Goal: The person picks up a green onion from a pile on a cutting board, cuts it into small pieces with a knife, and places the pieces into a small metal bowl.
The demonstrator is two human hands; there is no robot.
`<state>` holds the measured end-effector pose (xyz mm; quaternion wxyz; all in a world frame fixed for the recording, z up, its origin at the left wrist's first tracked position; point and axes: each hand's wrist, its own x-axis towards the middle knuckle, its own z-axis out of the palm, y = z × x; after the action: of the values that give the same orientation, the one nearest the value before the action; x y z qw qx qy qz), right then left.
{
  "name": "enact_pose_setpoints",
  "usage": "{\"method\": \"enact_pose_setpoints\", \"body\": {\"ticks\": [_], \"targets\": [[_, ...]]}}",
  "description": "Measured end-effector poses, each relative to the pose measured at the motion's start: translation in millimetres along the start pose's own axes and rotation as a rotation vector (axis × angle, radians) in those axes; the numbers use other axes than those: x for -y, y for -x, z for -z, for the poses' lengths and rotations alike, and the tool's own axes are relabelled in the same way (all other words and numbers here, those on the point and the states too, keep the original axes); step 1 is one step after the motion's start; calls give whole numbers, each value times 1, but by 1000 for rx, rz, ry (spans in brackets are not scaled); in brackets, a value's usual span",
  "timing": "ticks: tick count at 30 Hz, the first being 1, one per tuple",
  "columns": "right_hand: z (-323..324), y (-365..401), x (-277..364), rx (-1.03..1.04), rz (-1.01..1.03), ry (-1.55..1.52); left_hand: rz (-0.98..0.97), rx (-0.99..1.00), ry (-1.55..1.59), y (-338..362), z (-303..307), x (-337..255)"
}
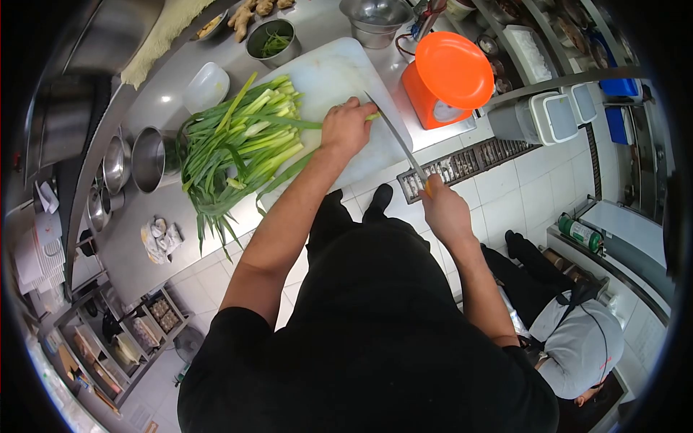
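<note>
My left hand (pixel 346 127) is closed over a green onion (pixel 309 125), pressing it on the white cutting board (pixel 339 68). The onion's pale end pokes out past my fingers toward the blade. In my right hand (pixel 446 209) is the yellow handle of a long kitchen knife (pixel 397 135); its blade slants over the board's right side, its tip just beyond my left fingertips. A big pile of green onions (pixel 245 137) covers the board's left part, white ends toward my left hand and leaves hanging over the counter's front edge.
An orange scale (pixel 453 72) stands right of the board. Behind it are a metal pot with cut greens (pixel 274 45) and a steel bowl (pixel 375 18). A white dish (pixel 206 86), a steel pot (pixel 153 159) and a crumpled cloth (pixel 160 239) lie left. Another person (pixel 577 339) is at lower right.
</note>
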<state>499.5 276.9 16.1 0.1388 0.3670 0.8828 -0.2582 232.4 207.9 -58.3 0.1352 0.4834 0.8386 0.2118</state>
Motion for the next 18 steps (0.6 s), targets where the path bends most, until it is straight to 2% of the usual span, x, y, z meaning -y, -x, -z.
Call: {"method": "enact_pose_setpoints", "body": {"ticks": [6,9,11,18], "targets": [[-16,-11,-5,47,-23,-44,-23,17,3,-2,0,4],[-27,-30,-7,19,11,-94,14,105,-78,1,9,-5],[-23,-32,-7,-1,37,-76,-10,81,-92,3,9,-5],[-4,-2,-4,46,-6,-54,-38,82,-124,4,6,-2]]}}
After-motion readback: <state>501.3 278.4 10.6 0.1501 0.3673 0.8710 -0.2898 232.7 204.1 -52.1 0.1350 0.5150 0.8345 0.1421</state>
